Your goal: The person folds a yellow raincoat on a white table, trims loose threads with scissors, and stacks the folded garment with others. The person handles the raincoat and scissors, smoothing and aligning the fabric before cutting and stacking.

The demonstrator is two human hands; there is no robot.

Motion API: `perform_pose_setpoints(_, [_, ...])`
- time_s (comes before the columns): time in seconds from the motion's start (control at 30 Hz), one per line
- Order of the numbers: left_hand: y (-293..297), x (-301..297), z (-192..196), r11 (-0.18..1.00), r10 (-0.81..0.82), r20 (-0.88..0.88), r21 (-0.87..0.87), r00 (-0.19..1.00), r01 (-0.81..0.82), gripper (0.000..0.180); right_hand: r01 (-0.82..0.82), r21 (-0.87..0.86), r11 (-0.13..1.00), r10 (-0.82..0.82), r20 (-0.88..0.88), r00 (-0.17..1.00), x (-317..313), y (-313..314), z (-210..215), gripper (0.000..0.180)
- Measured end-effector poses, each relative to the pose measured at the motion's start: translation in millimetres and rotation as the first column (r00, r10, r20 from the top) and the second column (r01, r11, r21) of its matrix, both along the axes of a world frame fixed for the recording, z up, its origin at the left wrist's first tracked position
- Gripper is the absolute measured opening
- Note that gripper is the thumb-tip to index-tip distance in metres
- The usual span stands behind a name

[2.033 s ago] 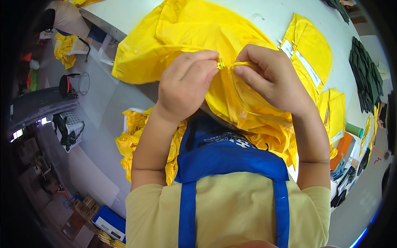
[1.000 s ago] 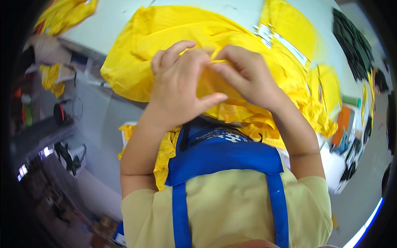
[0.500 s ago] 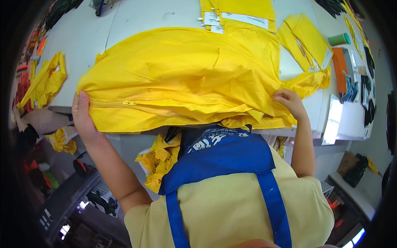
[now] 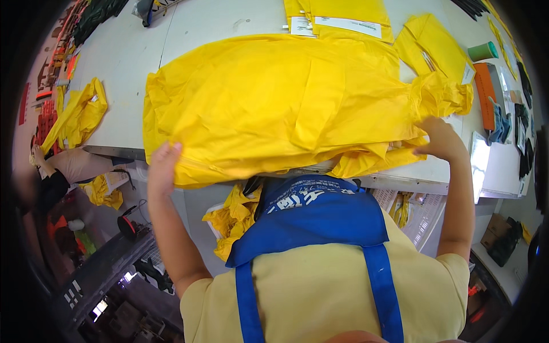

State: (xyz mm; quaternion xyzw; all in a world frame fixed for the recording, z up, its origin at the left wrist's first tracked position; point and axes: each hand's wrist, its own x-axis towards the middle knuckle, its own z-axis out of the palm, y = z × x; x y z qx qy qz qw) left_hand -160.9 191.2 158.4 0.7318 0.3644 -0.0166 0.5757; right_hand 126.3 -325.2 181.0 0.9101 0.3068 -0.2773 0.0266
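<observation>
A big yellow zipped garment, it looks like a jacket [image 4: 257,97], lies across the near part of the table with its layers folded over. My left hand [image 4: 163,167] is at its near left corner, slightly blurred, thumb and fingers closed on the edge. Close to the garment's right end is my right hand [image 4: 445,140], its thumb and fingers apart around a gap, with no cloth seen between them. A bunched yellow part [image 4: 443,94] sticks out beyond that hand. The zipper is mostly out of sight, near the front edge.
Folded yellow garments with white labels [image 4: 351,27] lie at the back; another folded garment [image 4: 432,48] lies right of them, near a green thread spool [image 4: 483,51] and an orange box [image 4: 485,94]. Crumpled yellow cloth [image 4: 234,214] sits below the table. Another person's hand [image 4: 38,157] shows far left.
The garment's front has been turned over, so the zipper strip no longer shows plainly. My left hand moved right with the edge; my right hand has come off the cloth and opened.
</observation>
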Motion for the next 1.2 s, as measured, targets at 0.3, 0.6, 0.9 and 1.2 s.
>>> perform_pose_setpoints(0.3, [-16.7,18.3,-1.5,0.985,0.081,-0.092,-0.143,0.992,-0.094,0.031,-0.299,0.470,0.830,0.395,-0.118,0.911,-40.0,187.9,-32.3,0.041])
perform_pose_setpoints(0.6, [-72.8,52.4,-7.4,0.515,-0.198,-0.227,0.804,0.953,0.298,0.046,0.051,0.782,0.622,-0.123,0.034,0.992,113.7,119.1,-114.2,0.033])
perform_pose_setpoints(0.9, [-168.2,88.7,-9.4,0.912,-0.244,0.056,0.354,0.968,0.209,0.042,0.733,0.062,0.677,-0.693,0.388,0.608,313.0,-132.5,-270.0,0.039])
perform_pose_setpoints(1.2, [-217.2,145.7,-38.1,0.935,-0.354,-0.232,-0.094,0.906,0.342,0.056,0.496,0.048,0.867,-0.456,0.478,0.751,282.0,-87.5,-226.5,0.029])
